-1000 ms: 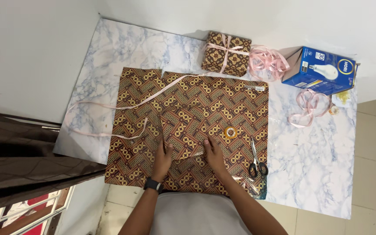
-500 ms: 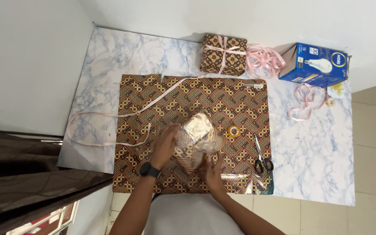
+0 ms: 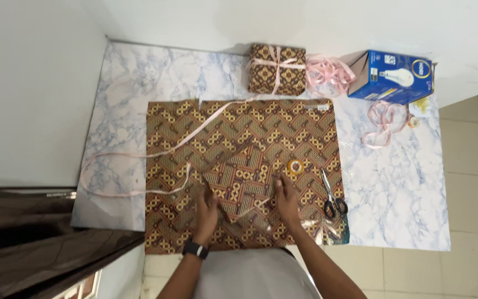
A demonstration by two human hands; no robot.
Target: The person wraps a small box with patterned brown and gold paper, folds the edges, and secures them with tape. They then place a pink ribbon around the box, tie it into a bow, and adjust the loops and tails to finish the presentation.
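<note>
A: Nearest the person, the left hand [image 3: 206,209] and the right hand [image 3: 286,197] rest on a wrapped box [image 3: 243,178], which sits near the front middle of the patterned wrapping paper [image 3: 178,232] spread on the marble-look table [image 3: 394,188]. The fingers look loosely curled on the box's near corners, one hand at each side, not pinching anything that can be made out.

B: What could go wrong?

A: The box matches the sheet under it, so an edge is easy to misjudge. The glossy paper might slide on the smooth table if the hands press unevenly.

B: And around them?

A: A small roll of tape [image 3: 295,166] lies just beside the right hand, with scissors [image 3: 330,195] further right; a careless sweep could knock either. A pink ribbon [image 3: 139,191] trails across the paper's left part and might get trapped in a fold. Farther back stand a finished ribbon-tied parcel [image 3: 276,69], a heap of ribbon [image 3: 330,71] and a blue light-bulb carton [image 3: 391,76].
</note>
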